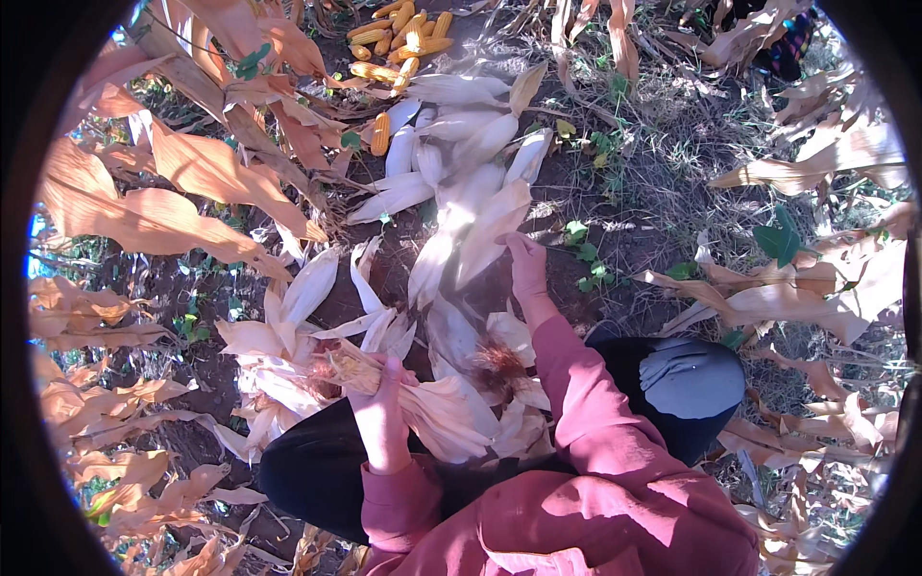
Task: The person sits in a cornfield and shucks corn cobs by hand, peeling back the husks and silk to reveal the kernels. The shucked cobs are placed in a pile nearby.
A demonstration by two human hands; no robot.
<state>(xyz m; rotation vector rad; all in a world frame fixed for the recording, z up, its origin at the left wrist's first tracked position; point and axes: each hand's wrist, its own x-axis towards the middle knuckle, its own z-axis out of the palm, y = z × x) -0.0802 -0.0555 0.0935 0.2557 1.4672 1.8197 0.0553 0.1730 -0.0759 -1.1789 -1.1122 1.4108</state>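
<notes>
My left hand (379, 403) is closed around a dry ear of corn in its pale husk (442, 418), with the leaves fanning out to the right over my lap. The kernels of this ear are hidden. Farther forward, my right hand (525, 267) has its fingers pinched at the edge of a loose pale husk leaf (495, 230). Brown corn silk (499, 367) shows between my arms. Beside my left hand lies a heap of husks (274, 370) with reddish silk.
Pulled-off husks (461, 134) are strewn on the soil ahead. Beyond them is a pile of bare yellow corn cobs (399, 43), with a single cob (380, 134) nearer. Dry cornstalks and leaves (182, 182) crowd the left; more leaves (807, 298) hang at the right. My bent knees flank the work.
</notes>
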